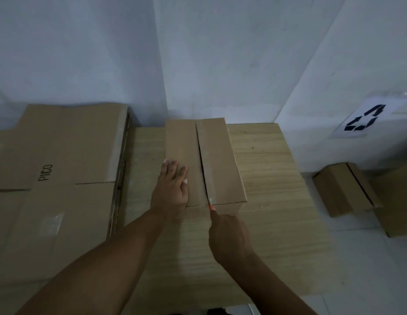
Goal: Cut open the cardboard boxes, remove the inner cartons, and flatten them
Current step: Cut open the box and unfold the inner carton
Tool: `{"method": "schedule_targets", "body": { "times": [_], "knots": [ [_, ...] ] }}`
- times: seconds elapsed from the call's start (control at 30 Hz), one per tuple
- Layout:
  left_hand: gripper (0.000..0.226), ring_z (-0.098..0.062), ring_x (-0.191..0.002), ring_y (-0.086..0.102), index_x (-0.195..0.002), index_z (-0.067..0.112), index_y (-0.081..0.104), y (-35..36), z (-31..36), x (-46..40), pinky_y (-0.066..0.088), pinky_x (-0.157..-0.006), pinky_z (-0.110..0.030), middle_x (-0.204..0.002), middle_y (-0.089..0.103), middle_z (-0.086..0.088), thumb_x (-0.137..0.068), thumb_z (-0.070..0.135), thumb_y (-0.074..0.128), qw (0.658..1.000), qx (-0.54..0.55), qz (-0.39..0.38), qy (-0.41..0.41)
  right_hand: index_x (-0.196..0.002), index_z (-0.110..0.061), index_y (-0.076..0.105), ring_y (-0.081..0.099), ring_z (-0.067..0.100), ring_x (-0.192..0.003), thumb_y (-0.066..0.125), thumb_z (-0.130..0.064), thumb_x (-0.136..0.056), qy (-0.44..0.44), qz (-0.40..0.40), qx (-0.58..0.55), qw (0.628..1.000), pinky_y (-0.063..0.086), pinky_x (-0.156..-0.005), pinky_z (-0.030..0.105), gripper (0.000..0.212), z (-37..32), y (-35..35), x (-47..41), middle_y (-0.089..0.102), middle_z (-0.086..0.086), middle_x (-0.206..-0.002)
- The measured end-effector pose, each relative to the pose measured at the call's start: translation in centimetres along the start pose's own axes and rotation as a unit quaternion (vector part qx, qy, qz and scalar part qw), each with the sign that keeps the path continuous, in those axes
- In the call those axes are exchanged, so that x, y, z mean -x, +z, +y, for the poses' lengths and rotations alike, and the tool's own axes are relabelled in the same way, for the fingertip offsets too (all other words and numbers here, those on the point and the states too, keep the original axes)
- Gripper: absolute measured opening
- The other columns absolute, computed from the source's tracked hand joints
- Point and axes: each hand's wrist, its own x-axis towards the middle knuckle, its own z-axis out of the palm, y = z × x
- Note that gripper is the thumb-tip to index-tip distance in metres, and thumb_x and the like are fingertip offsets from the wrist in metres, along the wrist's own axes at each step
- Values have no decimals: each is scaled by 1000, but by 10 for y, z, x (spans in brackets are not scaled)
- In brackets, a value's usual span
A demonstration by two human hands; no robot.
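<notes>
Cardboard box (218, 160) sits at the table's (266, 201) far edge, left hand (173, 189) flat and open on top, right hand (229, 237) gripping an orange cutter (211, 206) at the box's near seam end.

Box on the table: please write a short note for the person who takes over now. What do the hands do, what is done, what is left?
Left hand lies flat on the box, holding it down. Right hand grips an orange cutter, its tip at the near end of the top seam. Seam looks slit. Flattened cardboard lies stacked to the left; more boxes wait on the floor, right.
Left: open the flaps, remove the inner carton, flatten.
</notes>
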Motion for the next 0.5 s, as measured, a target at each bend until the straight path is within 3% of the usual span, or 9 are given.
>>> {"method": "schedule_targets", "body": {
  "times": [0.1,0.2,0.27,0.37,0.43,0.5],
  "knots": [
    [70,-24,-152,-15,-155,14,31,-3,-1,2,-17,-116,-25,-166,9,-8,-97,47,9,1000,14,-8,9,-146,-26,48,62,16,-77,40,-20,-101,-2,19,-52,998,49,-69,28,46,7,-4,13,70,3,-98],
    [71,-23,-151,-14,-155,14,33,-5,-1,11,-9,-119,-28,-166,10,-8,-97,48,9,1000,25,-10,8,-138,-29,55,55,10,-60,47,-21,-99,-34,61,-122,990,40,-57,20,41,13,-22,22,65,-2,-77],
    [71,-24,-152,-12,-154,14,35,-5,-1,24,-3,-121,-32,-166,12,-8,-98,48,10,999,32,-3,13,-141,-31,50,52,4,-52,48,-21,-100,-41,82,-144,985,34,-51,13,42,17,-34,15,61,-6,-70],
    [66,-25,-154,-4,-151,16,41,-9,-1,51,10,-123,-40,-165,18,-6,-99,48,16,999,35,-2,15,-151,-31,33,58,9,-62,46,-25,-103,-13,88,-134,987,40,-56,22,50,29,-46,-12,69,-1,-84],
    [58,-27,-153,9,-146,18,49,-13,-4,69,19,-122,-43,-162,29,-5,-99,44,26,1000,22,8,20,-143,-30,45,64,17,-76,48,-27,-103,1,87,-119,989,40,-62,26,41,36,-53,-29,72,1,-96],
    [50,-31,-145,31,-132,19,63,-18,-7,78,30,-118,-51,-150,47,-6,-93,40,40,999,-6,33,25,-132,-29,59,60,13,-74,49,-25,-103,2,86,-118,989,37,-57,23,31,40,-61,-45,69,-2,-95]
  ]
}}
